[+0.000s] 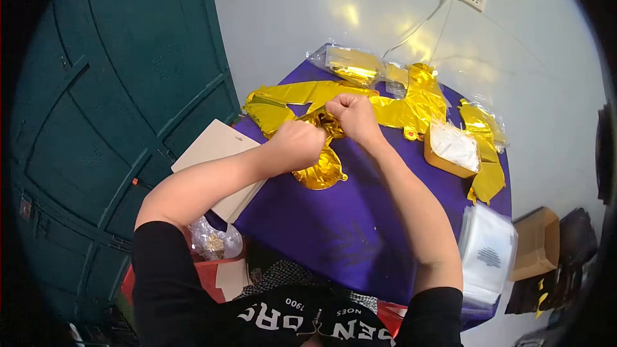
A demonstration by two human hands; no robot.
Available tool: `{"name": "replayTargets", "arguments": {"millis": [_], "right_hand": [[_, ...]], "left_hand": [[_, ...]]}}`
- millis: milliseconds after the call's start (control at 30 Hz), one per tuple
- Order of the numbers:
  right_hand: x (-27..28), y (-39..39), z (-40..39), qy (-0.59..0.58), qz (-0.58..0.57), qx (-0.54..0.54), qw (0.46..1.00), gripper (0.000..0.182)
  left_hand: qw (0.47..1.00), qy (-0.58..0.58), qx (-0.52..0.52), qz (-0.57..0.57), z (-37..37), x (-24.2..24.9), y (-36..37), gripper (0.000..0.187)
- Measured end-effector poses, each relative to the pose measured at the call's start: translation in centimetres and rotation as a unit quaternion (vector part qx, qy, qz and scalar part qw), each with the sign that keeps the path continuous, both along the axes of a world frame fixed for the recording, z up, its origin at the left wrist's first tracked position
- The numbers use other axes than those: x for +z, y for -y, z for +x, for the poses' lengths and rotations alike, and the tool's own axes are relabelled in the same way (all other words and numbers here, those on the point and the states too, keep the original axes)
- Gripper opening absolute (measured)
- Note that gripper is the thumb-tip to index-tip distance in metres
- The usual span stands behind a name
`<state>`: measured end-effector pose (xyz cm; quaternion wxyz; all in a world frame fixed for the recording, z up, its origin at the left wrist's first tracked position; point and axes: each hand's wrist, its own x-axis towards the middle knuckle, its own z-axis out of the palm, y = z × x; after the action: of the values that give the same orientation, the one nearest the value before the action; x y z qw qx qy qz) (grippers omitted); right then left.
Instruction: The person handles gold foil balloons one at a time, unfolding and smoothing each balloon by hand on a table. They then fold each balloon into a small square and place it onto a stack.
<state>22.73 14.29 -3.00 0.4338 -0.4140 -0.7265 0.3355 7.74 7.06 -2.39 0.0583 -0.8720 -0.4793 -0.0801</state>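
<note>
here, the crinkled shiny gold foil balloon [318, 173] lies on the purple-covered table [347, 218], below my hands. my right hand [352, 119] is pinched closed on its gathered foil; my left hand [297, 146] is curled shut against it, its grip hidden. rightward sits a yellow box of white pieces [453, 148]; beyond, a pale wall [289, 19], and leftward, dark green metal doors [141, 71].
</note>
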Motion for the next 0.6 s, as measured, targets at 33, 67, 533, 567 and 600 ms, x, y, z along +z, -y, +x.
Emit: {"name": "replayTargets", "arguments": {"millis": [33,67,533,567,600], "right_hand": [[-0.1,-0.2,0.1,0.021,0.015,0.002,1.000,0.017],[-0.3,-0.5,0.3,0.034,-0.012,0.027,0.999,0.017],[2.8,-0.5,-0.5,-0.064,0.080,0.015,0.995,0.014],[2.5,-0.6,-0.6,-0.054,0.075,0.015,0.996,0.015],[2.2,-0.6,-0.7,-0.045,0.072,0.013,0.996,0.015]], "left_hand": [[0.995,0.052,-0.028,0.086,-0.1,0.2,0.3,0.009],[0.978,0.104,-0.054,0.171,-0.2,0.3,0.4,0.007],[0.928,-0.080,-0.161,-0.327,-1.3,-2.8,-6.0,0.029],[0.931,-0.089,-0.209,-0.285,-1.9,-3.8,-7.4,0.035],[0.977,-0.072,-0.080,-0.184,-1.5,-3.4,-7.1,0.018]]}}
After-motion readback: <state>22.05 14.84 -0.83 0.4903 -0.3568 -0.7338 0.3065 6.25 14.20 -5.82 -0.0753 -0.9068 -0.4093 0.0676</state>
